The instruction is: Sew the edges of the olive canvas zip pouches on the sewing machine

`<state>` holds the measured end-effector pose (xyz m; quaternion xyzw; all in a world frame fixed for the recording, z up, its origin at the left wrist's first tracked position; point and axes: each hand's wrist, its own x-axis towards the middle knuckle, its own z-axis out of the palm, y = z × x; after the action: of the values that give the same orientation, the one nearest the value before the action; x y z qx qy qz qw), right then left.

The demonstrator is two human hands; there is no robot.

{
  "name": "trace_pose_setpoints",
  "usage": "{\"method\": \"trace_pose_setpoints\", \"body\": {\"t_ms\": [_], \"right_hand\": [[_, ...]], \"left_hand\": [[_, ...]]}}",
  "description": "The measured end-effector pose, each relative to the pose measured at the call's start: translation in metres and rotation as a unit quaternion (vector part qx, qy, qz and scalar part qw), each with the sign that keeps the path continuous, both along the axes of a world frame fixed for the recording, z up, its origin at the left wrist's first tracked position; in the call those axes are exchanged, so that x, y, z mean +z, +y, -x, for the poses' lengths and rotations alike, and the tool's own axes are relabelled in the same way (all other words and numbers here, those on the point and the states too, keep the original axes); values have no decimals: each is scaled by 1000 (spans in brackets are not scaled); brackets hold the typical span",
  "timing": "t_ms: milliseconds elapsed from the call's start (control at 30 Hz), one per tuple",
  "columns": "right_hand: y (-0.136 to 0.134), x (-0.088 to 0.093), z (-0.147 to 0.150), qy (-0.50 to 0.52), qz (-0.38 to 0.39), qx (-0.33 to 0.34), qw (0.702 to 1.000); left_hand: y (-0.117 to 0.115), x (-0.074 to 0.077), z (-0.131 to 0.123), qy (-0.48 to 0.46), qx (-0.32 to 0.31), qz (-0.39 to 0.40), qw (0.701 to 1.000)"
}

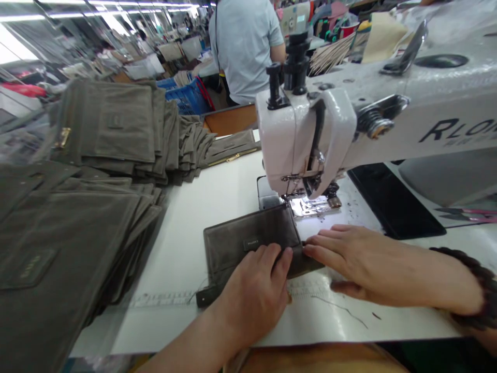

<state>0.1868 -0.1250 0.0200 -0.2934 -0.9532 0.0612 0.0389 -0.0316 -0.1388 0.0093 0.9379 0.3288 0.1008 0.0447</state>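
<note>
A dark grey-brown fabric pouch piece (248, 233) with a small sewn label lies flat on the white sewing table (217, 197), its far right corner by the lit presser foot (314, 206) of a white sewing machine (373, 114). My left hand (256, 290) rests palm down on the piece's near edge, fingers stretched out over the cloth. From the right, my right hand (365, 264) lies flat with its fingers spread, the fingertips touching the piece's right edge. A dark bead bracelet (481, 290) is on my right wrist.
Tall stacks of the same grey-brown pieces (108, 129) fill the left side of the table, some with brass clasps. A ruler strip (163, 299) runs along the near edge. A person in a light blue shirt (244, 46) stands behind, near a blue crate (186, 96).
</note>
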Motion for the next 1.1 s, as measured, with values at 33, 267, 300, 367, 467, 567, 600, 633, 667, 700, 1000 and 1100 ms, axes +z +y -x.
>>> {"method": "trace_pose_setpoints", "body": {"t_ms": [33,267,300,367,467,567,600,633,667,700,1000,1100], "right_hand": [[-1,-2,2,-1,-17,-6,1000],[2,-12,8,83,-248,24,965],[2,-10,7,91,-265,18,960],[1,-5,6,97,-278,9,956],[-5,1,5,107,-268,36,957],[-12,3,7,115,-237,66,963],[-13,3,8,111,-224,70,966],[-14,3,9,104,-211,71,969],[-15,3,9,95,-197,71,973],[-15,2,10,80,-184,69,977],[-6,-12,12,15,-155,19,988],[2,-16,11,31,-165,3,986]], "left_hand": [[0,-1,0,-8,3,1,1000],[2,1,-10,23,61,-110,992],[3,2,-11,23,46,-130,990],[6,5,-10,20,2,-148,989],[7,11,-9,31,-51,-142,988],[6,15,-10,50,-70,-124,989],[5,16,-11,54,-71,-117,989],[5,15,-12,57,-72,-109,990],[5,15,-13,62,-71,-98,991],[6,14,-14,64,-71,-89,991],[24,0,-19,61,-51,-29,996],[32,-4,-19,63,-51,-49,996]]}}
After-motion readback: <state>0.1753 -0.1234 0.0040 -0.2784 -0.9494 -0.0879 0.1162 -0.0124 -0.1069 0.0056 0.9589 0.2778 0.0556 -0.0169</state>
